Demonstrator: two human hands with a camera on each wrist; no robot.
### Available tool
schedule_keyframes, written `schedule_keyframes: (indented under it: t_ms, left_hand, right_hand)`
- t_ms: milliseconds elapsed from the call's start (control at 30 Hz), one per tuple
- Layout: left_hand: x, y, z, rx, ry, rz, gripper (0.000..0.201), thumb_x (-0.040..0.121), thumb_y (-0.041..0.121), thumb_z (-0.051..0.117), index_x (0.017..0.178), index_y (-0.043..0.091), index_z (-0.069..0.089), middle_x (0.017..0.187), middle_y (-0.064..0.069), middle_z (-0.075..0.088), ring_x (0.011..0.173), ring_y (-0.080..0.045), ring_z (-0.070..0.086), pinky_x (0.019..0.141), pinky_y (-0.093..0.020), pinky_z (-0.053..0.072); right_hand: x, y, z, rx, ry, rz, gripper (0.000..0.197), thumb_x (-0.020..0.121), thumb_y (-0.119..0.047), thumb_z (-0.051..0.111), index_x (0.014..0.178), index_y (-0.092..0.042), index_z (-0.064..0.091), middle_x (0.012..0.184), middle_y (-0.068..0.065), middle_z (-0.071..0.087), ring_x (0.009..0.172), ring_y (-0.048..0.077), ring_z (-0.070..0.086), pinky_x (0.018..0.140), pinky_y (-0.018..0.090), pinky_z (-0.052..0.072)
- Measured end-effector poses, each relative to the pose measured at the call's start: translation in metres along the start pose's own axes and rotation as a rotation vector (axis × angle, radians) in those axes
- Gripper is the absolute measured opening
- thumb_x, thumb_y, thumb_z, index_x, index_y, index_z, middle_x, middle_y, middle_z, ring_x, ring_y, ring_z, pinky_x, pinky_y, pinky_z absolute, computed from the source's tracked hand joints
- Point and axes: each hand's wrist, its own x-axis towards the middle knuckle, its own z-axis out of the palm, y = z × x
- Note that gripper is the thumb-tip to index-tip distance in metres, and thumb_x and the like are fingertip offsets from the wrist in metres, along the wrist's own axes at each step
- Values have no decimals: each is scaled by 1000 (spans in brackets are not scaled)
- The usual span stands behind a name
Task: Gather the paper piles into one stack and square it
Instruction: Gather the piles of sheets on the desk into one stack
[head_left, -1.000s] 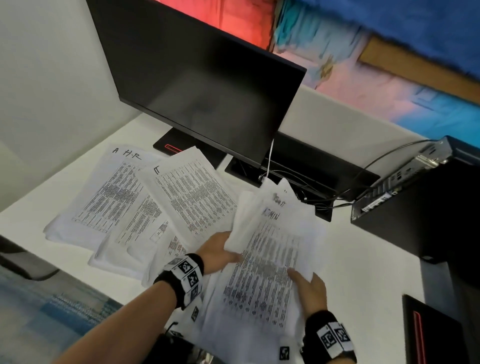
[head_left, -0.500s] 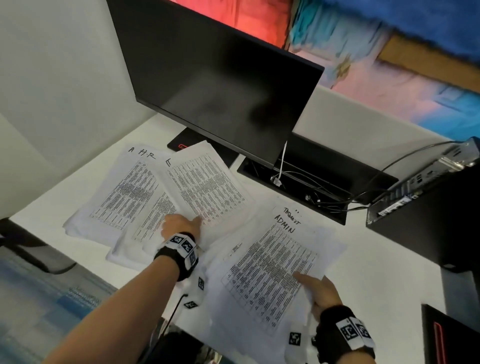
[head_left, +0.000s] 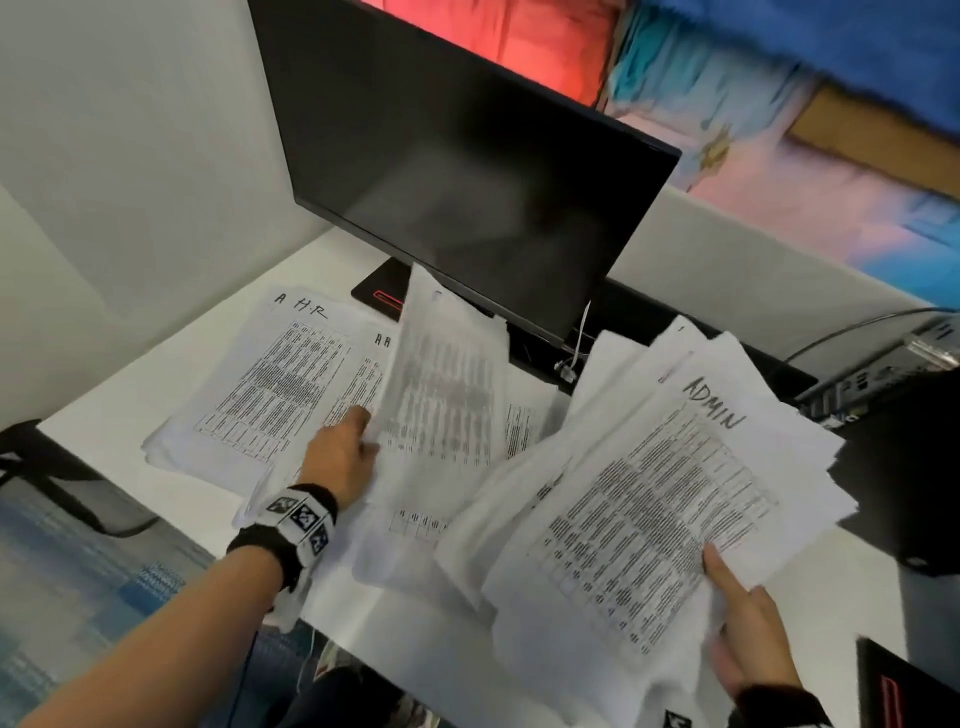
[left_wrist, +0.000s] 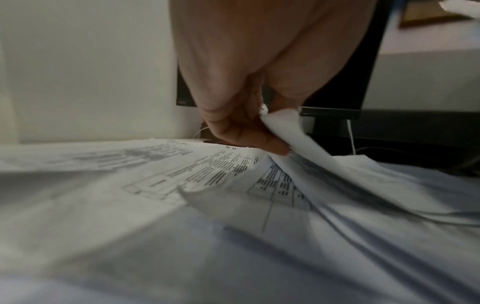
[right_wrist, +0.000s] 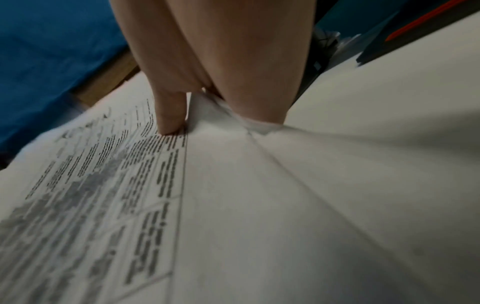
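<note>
So the paper's in three messy lots on the white desk (head_left: 857, 597), all in front of the monitor (head_left: 467, 171). The ADMIN pile (head_left: 639, 519) sits toward the monitor's right end, right hand (head_left: 748, 639) pinching its near corner, thumb on top. The left hand (head_left: 340, 457) pinches a lifted, curling bundle (head_left: 441, 395) below the screen's middle. Further left lies the pile marked "A H.R" (head_left: 270, 384).

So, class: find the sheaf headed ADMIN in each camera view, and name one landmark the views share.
Head: the ADMIN sheaf fans across the lower right, gripped by the right hand.
Left wrist: not identifiable; only the sheets the left hand lifts.
Right wrist: the ADMIN sheaf fills the lower frame, thumb on top.
Shared landmark: the black monitor, also behind the left hand.
</note>
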Motion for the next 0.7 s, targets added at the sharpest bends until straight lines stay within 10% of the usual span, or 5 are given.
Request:
schedule_keyframes:
  t_ms: [67, 133, 233, 467, 700]
  left_hand:
    - [-7, -4, 8, 55, -101, 53, 23, 94, 11, 60, 116, 4, 55, 87, -14, 71, 73, -27, 62, 66, -28, 42]
    - [-15, -2, 21, 77, -184, 84, 25, 92, 15, 63, 115, 8, 58, 92, -12, 71, 81, -29, 65, 70, -29, 44]
    - [-23, 4, 37, 144, -152, 64, 35, 83, 24, 70, 115, 14, 61, 108, -6, 58, 104, -28, 58, 82, -32, 46]
    - [-4, 20, 40, -180, -222, -200, 61, 98, 44, 50, 142, 2, 43, 141, -21, 52, 125, -35, 55, 104, -43, 46]
    - [20, 9, 24, 368, -134, -122, 77, 78, 66, 61, 137, 19, 48, 147, -11, 38, 136, -30, 39, 112, -56, 32]
  right_hand:
    - [12, 5, 5, -21, -44, 49, 83, 66, -47, 87, 125, 1, 53, 90, 9, 69, 84, 20, 68, 72, 36, 56]
    - [10, 10, 20, -87, -91, 94, 116, 37, -52, 95, 129, 3, 51, 106, 14, 70, 98, 21, 68, 84, 41, 54]
    - [21, 29, 41, -146, -158, 120, 127, 61, -40, 90, 158, -5, 15, 160, 10, 37, 146, 29, 36, 118, 49, 25]
    - [13, 34, 115, -207, -246, 94, 81, 96, -16, 65, 159, -5, 16, 162, 11, 30, 149, 29, 28, 119, 40, 21]
    - [33, 45, 150, -381, -166, 112, 89, 88, -22, 74, 154, 5, 22, 157, 21, 34, 141, 37, 38, 112, 42, 33]
